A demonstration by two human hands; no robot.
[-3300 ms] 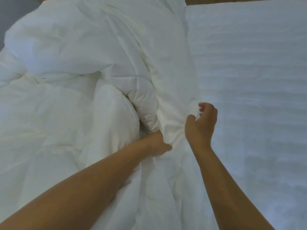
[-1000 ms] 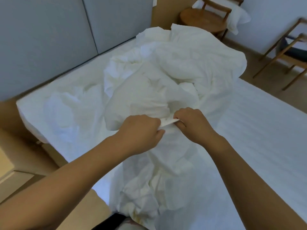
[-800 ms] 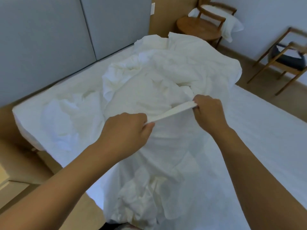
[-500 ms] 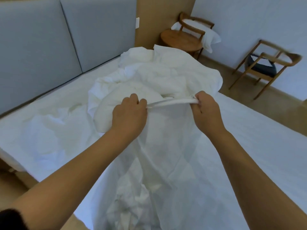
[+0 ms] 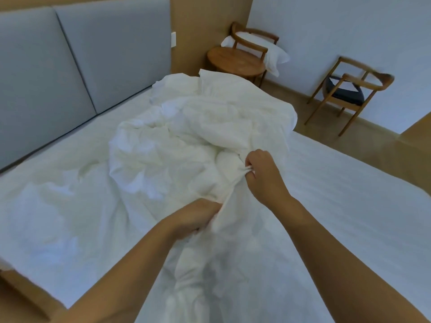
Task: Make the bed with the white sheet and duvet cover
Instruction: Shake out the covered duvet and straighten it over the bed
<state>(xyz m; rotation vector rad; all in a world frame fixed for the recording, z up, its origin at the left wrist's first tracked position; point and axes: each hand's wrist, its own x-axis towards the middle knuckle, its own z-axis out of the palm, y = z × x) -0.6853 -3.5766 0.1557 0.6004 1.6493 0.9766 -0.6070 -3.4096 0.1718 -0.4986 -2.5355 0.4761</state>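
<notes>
White duvet cover (image 5: 186, 141) lies bunched on the bed (image 5: 349, 194); our left hand (image 5: 193, 217) and right hand (image 5: 263, 173) each grip its fabric.

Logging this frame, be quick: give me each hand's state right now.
Left hand: closed, gripping a bunch of the white duvet cover.
Right hand: closed, pinching a fold of the same cover.

Left hand (image 5: 194, 216) fingers buried in duvet cover (image 5: 177, 145) (chair (image 5: 347, 93) blurred)

Soft, dim, bluish daylight, weak shadows, slight overall blur, and wide-angle bending at the edges.
</notes>
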